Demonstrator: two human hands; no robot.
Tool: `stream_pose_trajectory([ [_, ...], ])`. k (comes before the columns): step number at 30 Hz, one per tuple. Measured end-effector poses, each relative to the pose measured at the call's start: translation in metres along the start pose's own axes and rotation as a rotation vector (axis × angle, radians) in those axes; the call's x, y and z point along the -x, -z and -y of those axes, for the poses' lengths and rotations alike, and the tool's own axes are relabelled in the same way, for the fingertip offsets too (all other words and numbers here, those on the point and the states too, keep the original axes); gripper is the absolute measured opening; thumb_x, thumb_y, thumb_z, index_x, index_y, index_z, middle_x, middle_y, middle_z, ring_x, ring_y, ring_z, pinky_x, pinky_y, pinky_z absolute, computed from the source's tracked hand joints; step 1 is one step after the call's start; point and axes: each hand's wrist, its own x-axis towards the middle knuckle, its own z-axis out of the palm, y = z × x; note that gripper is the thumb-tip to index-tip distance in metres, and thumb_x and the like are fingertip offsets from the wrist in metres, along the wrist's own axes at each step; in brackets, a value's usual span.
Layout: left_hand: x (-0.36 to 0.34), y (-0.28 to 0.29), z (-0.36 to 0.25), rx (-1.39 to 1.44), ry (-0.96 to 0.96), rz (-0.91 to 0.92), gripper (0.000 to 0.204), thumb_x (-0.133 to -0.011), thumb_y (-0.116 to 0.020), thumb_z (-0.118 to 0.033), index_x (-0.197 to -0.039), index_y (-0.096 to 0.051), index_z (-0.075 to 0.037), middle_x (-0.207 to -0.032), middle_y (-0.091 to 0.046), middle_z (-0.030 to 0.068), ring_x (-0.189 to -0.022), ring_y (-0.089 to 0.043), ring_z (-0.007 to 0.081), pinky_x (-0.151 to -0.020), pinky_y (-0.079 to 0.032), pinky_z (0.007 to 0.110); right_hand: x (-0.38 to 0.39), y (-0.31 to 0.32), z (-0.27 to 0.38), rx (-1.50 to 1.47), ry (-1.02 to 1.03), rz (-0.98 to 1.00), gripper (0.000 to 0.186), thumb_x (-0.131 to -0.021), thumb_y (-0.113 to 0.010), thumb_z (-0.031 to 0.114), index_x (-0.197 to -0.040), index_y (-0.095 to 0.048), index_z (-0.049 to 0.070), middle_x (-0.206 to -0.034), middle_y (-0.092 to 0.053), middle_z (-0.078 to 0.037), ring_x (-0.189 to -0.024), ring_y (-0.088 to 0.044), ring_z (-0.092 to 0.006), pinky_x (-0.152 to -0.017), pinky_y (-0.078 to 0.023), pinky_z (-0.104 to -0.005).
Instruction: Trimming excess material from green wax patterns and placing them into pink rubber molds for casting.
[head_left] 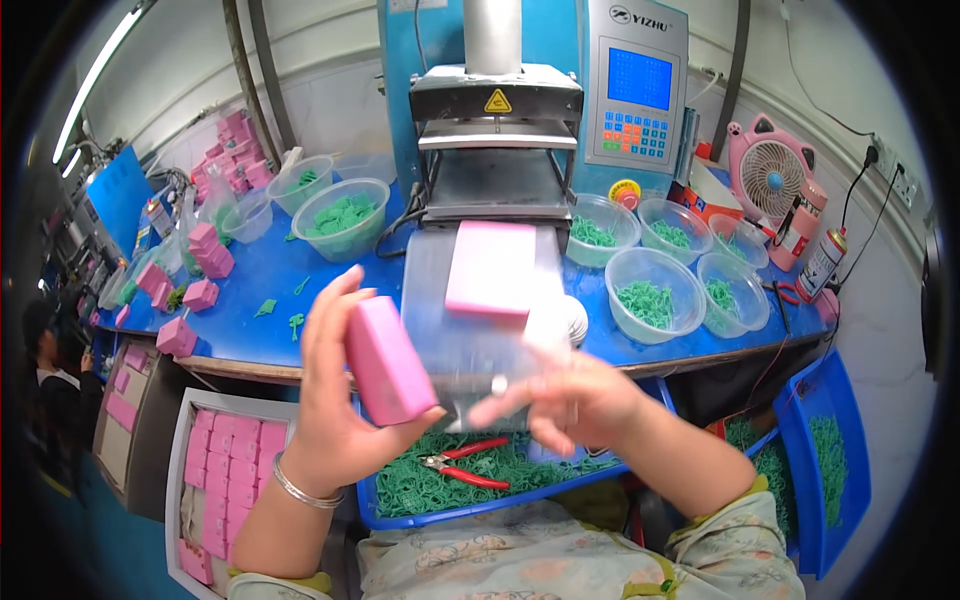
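My left hand (325, 385) grips a pink rectangular block (387, 360), tilted, fingers on its left side and thumb at its lower end. To the right of it is my right hand (575, 400), blurred by motion, its fingers apart, with nothing visible between them. Beyond both hands, a flat pink slab (490, 268) lies on the grey metal plate (425, 270) in front of the press (497, 180). Below my hands, red-handled cutting pliers (470, 463) rest on green plastic pieces (410, 495) in a blue tray (450, 513).
Clear bowls of green pieces flank the press, including a bowl (655, 318) at right. Stacked pink blocks (210, 250) stand on the blue table at left. A white box (185, 410) of pink blocks sits lower left. A pink fan (770, 175) and spray can (822, 262) stand far right.
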Motion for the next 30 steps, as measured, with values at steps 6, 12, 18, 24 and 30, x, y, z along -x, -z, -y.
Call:
stream_pose_trajectory([
  [6,-0.024,-0.011,0.018,0.017,0.036,0.500,0.077,-0.054,-0.079,-0.019,-0.119,-0.042,-0.001,-0.119,-0.044,0.0188,-0.114,-0.042,0.0334,-0.097,-0.034,0.038,0.013,-0.005,-0.052,0.029,-0.229,0.048,0.070,-0.088,-0.046,0.011,-0.143,-0.003,0.013,-0.106,-0.057,-0.027,-0.047,-0.054,-0.0156,-0.044,-0.043,-0.0240],
  [12,-0.020,-0.009,0.086,-0.218,0.226,0.484,0.077,-0.052,-0.080,-0.021,-0.116,-0.044,0.001,-0.110,-0.048,0.0172,-0.105,-0.046,0.0321,-0.092,-0.039,0.037,0.016,0.005,-0.083,-0.209,-0.299,0.121,0.071,-0.089,-0.045,0.013,-0.143,0.002,0.016,-0.107,-0.057,-0.026,-0.053,-0.057,-0.0169,-0.050,-0.047,-0.0241],
  [18,0.000,-0.018,0.048,-0.209,0.257,0.075,0.074,-0.046,-0.084,-0.020,-0.109,-0.049,-0.003,-0.111,-0.046,0.0147,-0.099,-0.047,0.0308,-0.089,-0.038,0.037,0.025,0.004,-0.096,-0.186,-0.328,0.129,0.072,-0.090,-0.045,0.017,-0.143,0.003,0.018,-0.116,-0.053,-0.023,-0.070,-0.062,-0.0201,-0.057,-0.049,-0.0257],
  [24,0.035,-0.021,-0.019,-0.308,-0.074,0.267,0.063,-0.049,-0.080,-0.042,-0.098,-0.055,-0.011,-0.115,-0.048,0.0122,-0.105,-0.047,0.0303,-0.095,-0.026,0.049,0.031,0.001,-0.092,0.039,-0.239,0.108,0.063,-0.092,-0.045,0.012,-0.143,-0.008,0.014,-0.120,-0.052,-0.019,-0.077,-0.062,-0.0191,-0.066,-0.049,-0.0262],
  [30,0.063,-0.023,-0.026,-0.089,-0.172,0.068,0.042,-0.062,-0.075,-0.034,-0.100,-0.065,-0.018,-0.123,-0.046,0.0125,-0.119,-0.037,0.0377,-0.100,-0.029,0.055,0.044,0.000,-0.105,0.248,-0.150,0.092,0.038,-0.090,-0.048,0.004,-0.127,-0.039,0.004,-0.117,-0.054,-0.012,-0.091,-0.060,-0.0177,-0.072,-0.049,-0.0277],
])
